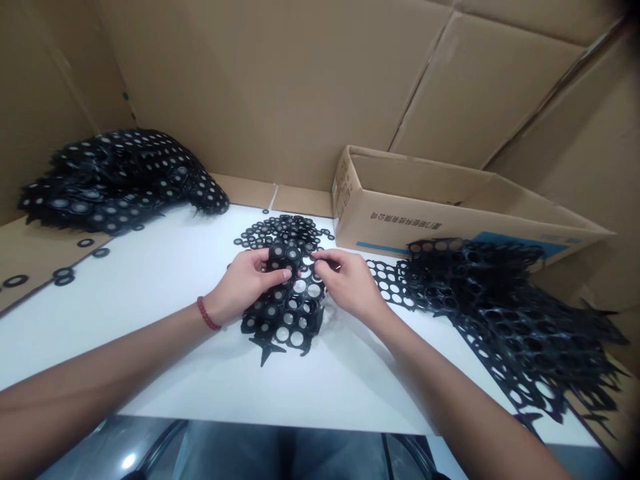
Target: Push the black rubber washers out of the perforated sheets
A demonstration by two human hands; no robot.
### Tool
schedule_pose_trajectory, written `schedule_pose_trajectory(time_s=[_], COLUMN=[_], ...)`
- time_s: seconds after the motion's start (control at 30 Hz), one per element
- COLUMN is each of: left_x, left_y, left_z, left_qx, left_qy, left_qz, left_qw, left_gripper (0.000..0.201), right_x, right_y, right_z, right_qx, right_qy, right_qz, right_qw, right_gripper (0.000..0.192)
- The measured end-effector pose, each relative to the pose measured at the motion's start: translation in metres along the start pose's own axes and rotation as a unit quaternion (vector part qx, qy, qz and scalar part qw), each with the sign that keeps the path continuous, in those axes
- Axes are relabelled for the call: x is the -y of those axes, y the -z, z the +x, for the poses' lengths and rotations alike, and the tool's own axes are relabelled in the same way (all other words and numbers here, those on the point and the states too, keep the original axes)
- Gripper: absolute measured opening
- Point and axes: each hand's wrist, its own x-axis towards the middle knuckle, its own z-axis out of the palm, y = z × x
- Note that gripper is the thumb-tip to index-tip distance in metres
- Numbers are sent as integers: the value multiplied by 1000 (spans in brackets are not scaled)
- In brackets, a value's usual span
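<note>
Between my hands hangs a black rubber sheet (273, 312) of moulded rings, some of its round holes punched through and others still holding rings. My left hand (246, 280) is closed on the sheet's left side, thumb on top. My right hand (350, 277) pinches at the sheet's upper right edge with thumb and forefinger; whether a loose ring is in the pinch is hidden. Just behind the sheet lies a pile of loose black rings (290, 230) on the white table (165, 320).
At the back left is a heap of ring sheets (130, 177), with a few loose rings (63, 275) nearer. On the right, holed black sheets (500, 320) pile against an open cardboard box (425, 213). Cardboard walls (270, 87) enclose the back and sides.
</note>
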Motion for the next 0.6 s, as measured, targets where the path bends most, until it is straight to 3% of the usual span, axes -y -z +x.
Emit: schedule_pose_trajectory(time_s=[0.27,0.43,0.6], left_x=[-3,-1,-2], left_y=[-2,-1,0], left_z=[-2,-1,0], left_qx=[-26,-21,-69], left_qy=[-3,3,-8], left_qz=[8,-7,26], left_qw=[1000,1000,997], left_gripper=[20,19,21], right_x=[-8,-18,-33], right_y=[1,-2,3], right_z=[15,21,30], right_qx=[-18,-60,-132], right_qy=[-120,-103,-65], right_qz=[172,150,89], right_qw=[978,982,985], right_gripper=[25,25,31])
